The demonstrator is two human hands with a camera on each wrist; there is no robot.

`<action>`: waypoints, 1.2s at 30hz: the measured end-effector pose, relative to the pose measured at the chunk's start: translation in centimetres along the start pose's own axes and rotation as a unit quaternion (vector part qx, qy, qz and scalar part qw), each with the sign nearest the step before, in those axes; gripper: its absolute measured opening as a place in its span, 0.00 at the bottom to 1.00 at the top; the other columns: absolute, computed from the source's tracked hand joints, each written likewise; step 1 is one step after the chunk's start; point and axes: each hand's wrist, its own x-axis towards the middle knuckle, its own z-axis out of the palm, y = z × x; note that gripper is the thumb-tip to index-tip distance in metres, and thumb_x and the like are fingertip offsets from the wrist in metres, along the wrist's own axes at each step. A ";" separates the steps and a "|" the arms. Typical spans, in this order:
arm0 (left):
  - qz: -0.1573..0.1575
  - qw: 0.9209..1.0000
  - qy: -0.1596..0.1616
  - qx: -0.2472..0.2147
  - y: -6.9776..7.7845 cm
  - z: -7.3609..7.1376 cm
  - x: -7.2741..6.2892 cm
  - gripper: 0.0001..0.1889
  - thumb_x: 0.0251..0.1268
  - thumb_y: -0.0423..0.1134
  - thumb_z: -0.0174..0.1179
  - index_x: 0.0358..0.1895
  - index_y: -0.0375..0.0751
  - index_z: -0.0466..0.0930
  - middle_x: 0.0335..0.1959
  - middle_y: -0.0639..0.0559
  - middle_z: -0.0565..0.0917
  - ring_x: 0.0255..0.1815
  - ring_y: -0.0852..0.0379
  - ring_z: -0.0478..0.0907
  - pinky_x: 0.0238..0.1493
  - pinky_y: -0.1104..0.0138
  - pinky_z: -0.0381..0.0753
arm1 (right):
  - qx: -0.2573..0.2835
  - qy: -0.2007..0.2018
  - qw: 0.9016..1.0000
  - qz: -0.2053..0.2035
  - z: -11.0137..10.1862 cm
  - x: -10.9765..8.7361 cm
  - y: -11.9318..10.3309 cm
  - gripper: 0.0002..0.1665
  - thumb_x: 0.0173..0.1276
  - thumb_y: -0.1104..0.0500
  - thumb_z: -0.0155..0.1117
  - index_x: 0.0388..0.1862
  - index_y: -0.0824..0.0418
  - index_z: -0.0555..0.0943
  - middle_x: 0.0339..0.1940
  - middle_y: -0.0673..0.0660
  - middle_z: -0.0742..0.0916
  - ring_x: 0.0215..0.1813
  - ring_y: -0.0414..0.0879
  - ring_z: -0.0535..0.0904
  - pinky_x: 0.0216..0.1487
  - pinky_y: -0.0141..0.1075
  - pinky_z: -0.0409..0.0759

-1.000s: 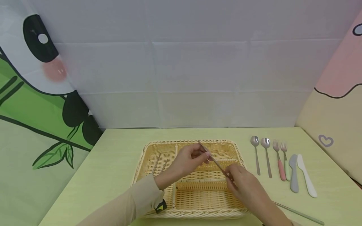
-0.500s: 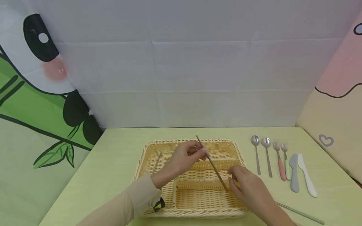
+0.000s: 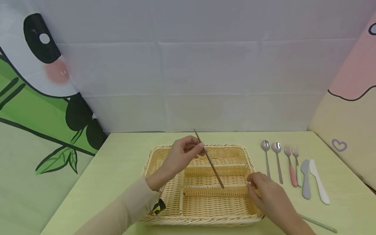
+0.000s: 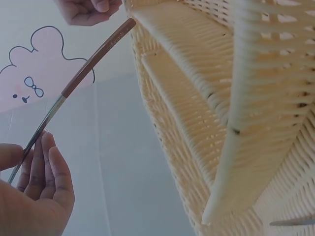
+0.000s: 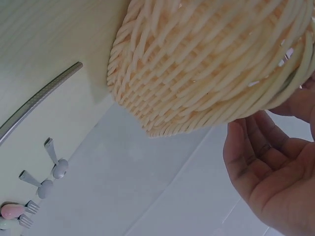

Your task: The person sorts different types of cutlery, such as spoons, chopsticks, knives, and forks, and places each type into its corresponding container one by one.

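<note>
The left hand (image 3: 180, 157) has a chopstick (image 3: 212, 165) in its grip, pinched between thumb and fingers on the metal part, above the compartmented wicker basket (image 3: 202, 221). Seen from the head, the chopstick slants, its thin metal end toward 11 o'clock and its thicker brown end toward 5 o'clock, crossing the view of the lower of the two short dividers. The right hand (image 3: 269, 195) is at the basket's 3 o'clock rim, its grip spread, thumb and fingers apart and loosely bent; whether the fingertips touch the wicker I cannot tell. On the table (image 3: 114, 182), toward the basket's 2 to 3 o'clock, lie two metal spoons (image 3: 265, 145), a pink-handled fork (image 3: 292, 176), a green-handled fork (image 3: 299, 176), a grey knife (image 3: 305, 182) and a white knife (image 3: 318, 182), side by side. A second slender stick (image 3: 318, 223) lies nearer 4 o'clock, one end hidden behind the right forearm.
</note>
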 end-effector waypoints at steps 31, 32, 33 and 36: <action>-0.036 0.993 0.065 0.091 0.0 -6.7 -1.8 0.14 0.66 0.47 0.52 0.43 0.40 0.75 0.35 0.43 0.83 0.32 0.56 0.82 0.38 0.65 0.80 | -0.036 -0.025 0.996 0.083 -2.8 -3.5 4.9 0.12 0.47 0.68 0.66 0.31 0.57 0.76 0.23 0.43 0.77 0.25 0.33 0.69 0.22 0.29 0.68; -0.042 0.992 0.063 0.099 -0.2 -6.9 -1.8 0.14 0.66 0.47 0.52 0.43 0.39 0.75 0.34 0.43 0.84 0.32 0.56 0.83 0.38 0.65 0.80 | -0.036 -0.028 0.995 0.086 -2.8 -3.7 5.1 0.12 0.47 0.68 0.66 0.31 0.56 0.76 0.23 0.43 0.77 0.25 0.34 0.70 0.22 0.30 0.68; -0.048 0.991 0.060 0.109 -0.4 -7.0 -1.9 0.14 0.66 0.47 0.53 0.44 0.39 0.75 0.34 0.44 0.84 0.32 0.56 0.83 0.39 0.64 0.80 | -0.036 -0.030 0.995 0.088 -2.9 -3.8 5.3 0.13 0.47 0.68 0.66 0.31 0.56 0.76 0.23 0.43 0.77 0.25 0.34 0.70 0.22 0.30 0.68; -0.061 0.987 0.049 0.137 -0.8 -7.3 -2.2 0.13 0.67 0.44 0.53 0.45 0.38 0.75 0.34 0.44 0.84 0.31 0.55 0.82 0.38 0.64 0.80 | -0.037 -0.035 0.995 0.089 -3.0 -4.3 5.9 0.13 0.46 0.69 0.67 0.30 0.56 0.76 0.24 0.43 0.78 0.25 0.35 0.71 0.22 0.30 0.68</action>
